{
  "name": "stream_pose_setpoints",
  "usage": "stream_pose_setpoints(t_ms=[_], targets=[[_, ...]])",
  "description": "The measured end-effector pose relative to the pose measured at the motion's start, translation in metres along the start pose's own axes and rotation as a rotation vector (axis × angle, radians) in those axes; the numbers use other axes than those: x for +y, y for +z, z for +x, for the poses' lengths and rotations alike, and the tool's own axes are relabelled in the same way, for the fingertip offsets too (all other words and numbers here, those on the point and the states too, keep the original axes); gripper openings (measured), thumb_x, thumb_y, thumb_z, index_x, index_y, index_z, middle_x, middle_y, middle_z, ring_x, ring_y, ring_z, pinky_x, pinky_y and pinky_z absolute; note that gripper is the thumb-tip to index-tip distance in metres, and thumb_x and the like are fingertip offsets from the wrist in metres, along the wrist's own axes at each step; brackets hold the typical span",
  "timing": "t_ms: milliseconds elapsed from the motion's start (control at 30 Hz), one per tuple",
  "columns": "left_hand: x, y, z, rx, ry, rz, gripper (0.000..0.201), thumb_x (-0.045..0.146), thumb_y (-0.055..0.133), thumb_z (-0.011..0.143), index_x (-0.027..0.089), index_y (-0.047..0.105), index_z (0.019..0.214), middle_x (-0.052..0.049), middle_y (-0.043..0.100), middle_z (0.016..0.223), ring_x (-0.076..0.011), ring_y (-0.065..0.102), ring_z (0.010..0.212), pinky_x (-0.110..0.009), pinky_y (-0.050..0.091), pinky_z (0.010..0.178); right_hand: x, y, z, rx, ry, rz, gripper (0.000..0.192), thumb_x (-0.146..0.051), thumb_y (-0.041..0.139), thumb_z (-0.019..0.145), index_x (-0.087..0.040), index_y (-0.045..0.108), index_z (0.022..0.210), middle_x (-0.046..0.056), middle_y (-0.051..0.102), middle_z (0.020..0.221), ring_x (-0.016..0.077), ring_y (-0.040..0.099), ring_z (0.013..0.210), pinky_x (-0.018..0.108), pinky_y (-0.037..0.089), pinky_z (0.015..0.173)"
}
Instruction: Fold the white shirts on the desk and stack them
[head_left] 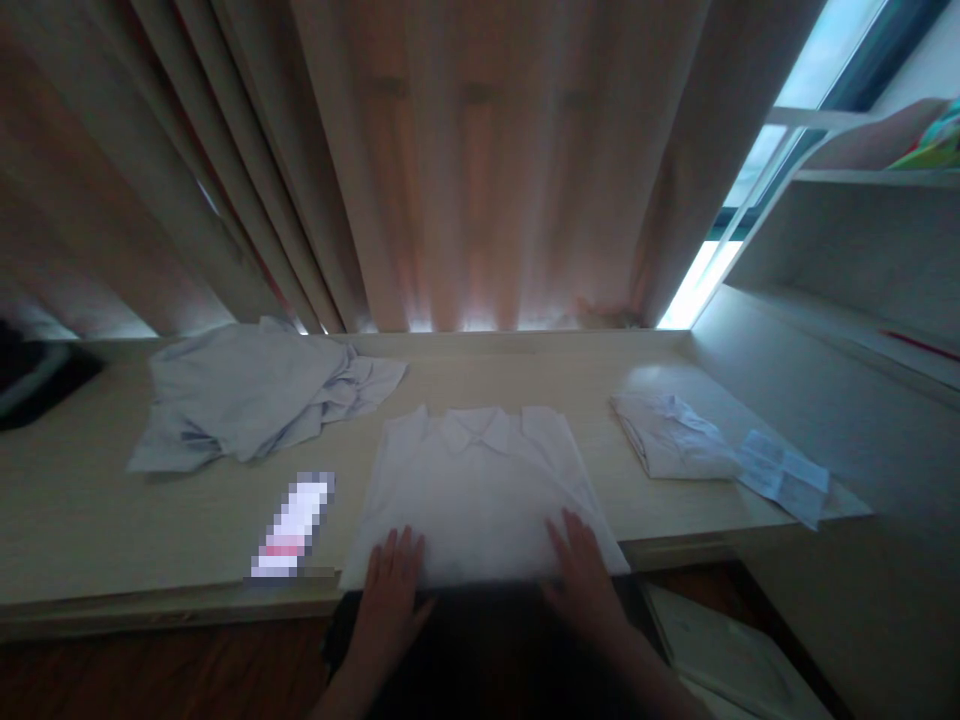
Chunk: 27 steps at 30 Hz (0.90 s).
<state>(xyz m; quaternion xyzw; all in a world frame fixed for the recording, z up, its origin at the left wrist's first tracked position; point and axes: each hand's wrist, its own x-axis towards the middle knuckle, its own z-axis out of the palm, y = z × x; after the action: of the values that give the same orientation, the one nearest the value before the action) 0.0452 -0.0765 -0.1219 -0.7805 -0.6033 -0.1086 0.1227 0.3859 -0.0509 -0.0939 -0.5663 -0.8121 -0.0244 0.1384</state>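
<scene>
A white collared shirt (480,490) lies flat in front of me, its collar toward the far side and its sides tucked into a near rectangle. My left hand (394,575) rests on its lower left part, fingers stretched out. On the lower right part lies my right hand (581,570), fingers spread and thumb pointing inward. Neither hand grips the cloth. The shirt's near edge reaches the front edge of the table (517,370).
A crumpled light garment (247,390) lies at the back left. Nearer stands a pixelated patch (292,525). Folded white cloth (679,437) and a creased paper-like sheet (784,470) lie right. Behind hangs a brown curtain (495,180); a shelf unit (825,380) borders the right.
</scene>
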Motion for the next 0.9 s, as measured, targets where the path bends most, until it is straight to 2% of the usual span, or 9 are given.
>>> stream_pose_setpoints(t_ms=[67,233,467,533,600,667,733,800,900], targets=[[-0.005,0.011,0.006,-0.027,0.002,0.028,0.074,0.021,0.056,0.07,0.016,0.031,0.14,-0.017,0.036,0.144,-0.036,0.029,0.134,-0.052,0.027,0.108,0.0,0.014,0.015,-0.086,-0.057,-0.074,0.085,-0.025,0.064,0.067,-0.018,0.025,0.143,0.018,0.019,0.151,0.0364,0.013,0.138,0.055,0.019,0.109],[-0.018,0.028,0.008,-0.027,-0.067,0.056,0.067,0.009,0.051,0.071,0.021,0.04,0.136,-0.012,0.042,0.141,-0.032,0.032,0.133,-0.047,0.027,0.109,0.011,0.044,0.025,-0.122,-0.057,-0.235,0.07,-0.016,0.051,0.079,-0.026,0.026,0.143,0.013,0.029,0.148,0.0336,0.026,0.135,0.056,0.023,0.106],[-0.022,0.019,0.005,-0.096,-0.057,0.038,0.072,0.003,0.042,0.07,0.027,0.037,0.138,-0.006,0.037,0.146,-0.0274,0.027,0.136,-0.044,0.026,0.11,0.024,0.035,0.023,-0.146,-0.117,-0.18,0.079,0.001,0.042,0.069,-0.027,0.029,0.142,0.007,0.027,0.15,0.0275,0.023,0.137,0.051,0.02,0.109],[-0.027,0.012,0.006,-0.145,-0.06,0.008,0.068,0.011,0.048,0.073,0.025,0.036,0.138,-0.007,0.037,0.146,-0.0295,0.028,0.136,-0.045,0.028,0.109,0.027,0.031,0.023,-0.179,-0.115,-0.134,0.075,-0.005,0.046,0.071,-0.026,0.03,0.142,0.009,0.026,0.15,0.0286,0.022,0.137,0.053,0.017,0.109],[-0.032,0.003,0.012,-0.205,-0.041,-0.053,0.066,0.033,0.055,0.075,0.024,0.038,0.137,-0.01,0.038,0.145,-0.0326,0.031,0.134,-0.048,0.029,0.107,0.029,0.027,0.026,-0.234,-0.119,-0.07,0.072,-0.023,0.056,0.075,-0.024,0.03,0.142,0.012,0.023,0.151,0.0326,0.019,0.137,0.056,0.013,0.109],[-0.034,-0.005,0.024,-0.25,0.013,-0.114,0.07,0.054,0.057,0.072,0.023,0.043,0.134,-0.013,0.041,0.142,-0.0335,0.035,0.131,-0.05,0.03,0.106,0.025,0.021,0.035,-0.291,-0.127,-0.003,0.075,-0.048,0.058,0.075,-0.022,0.033,0.141,0.015,0.024,0.15,0.0352,0.017,0.137,0.058,0.01,0.108],[-0.027,-0.008,0.044,-0.238,0.036,-0.138,0.067,0.059,0.054,0.072,0.022,0.049,0.129,-0.014,0.045,0.139,-0.0323,0.038,0.129,-0.049,0.03,0.106,0.015,0.017,0.054,-0.293,-0.117,0.043,0.072,-0.062,0.048,0.078,-0.022,0.038,0.138,0.015,0.028,0.149,0.034,0.017,0.138,0.056,0.009,0.109],[-0.015,-0.006,0.068,-0.182,-0.037,-0.118,0.056,0.051,0.053,0.077,0.022,0.053,0.125,-0.013,0.048,0.137,-0.0304,0.039,0.128,-0.048,0.03,0.106,-0.002,0.016,0.077,-0.251,-0.091,0.058,0.065,-0.06,0.037,0.085,-0.022,0.04,0.137,0.014,0.029,0.148,0.0314,0.019,0.138,0.052,0.011,0.11],[-0.005,-0.005,0.097,-0.105,-0.205,-0.06,0.046,0.037,0.046,0.083,0.019,0.052,0.125,-0.015,0.049,0.134,-0.0299,0.04,0.128,-0.049,0.029,0.105,-0.025,0.026,0.107,-0.231,-0.056,0.048,0.058,-0.051,0.035,0.089,-0.02,0.039,0.138,0.014,0.029,0.148,0.03,0.021,0.137,0.05,0.015,0.11]])
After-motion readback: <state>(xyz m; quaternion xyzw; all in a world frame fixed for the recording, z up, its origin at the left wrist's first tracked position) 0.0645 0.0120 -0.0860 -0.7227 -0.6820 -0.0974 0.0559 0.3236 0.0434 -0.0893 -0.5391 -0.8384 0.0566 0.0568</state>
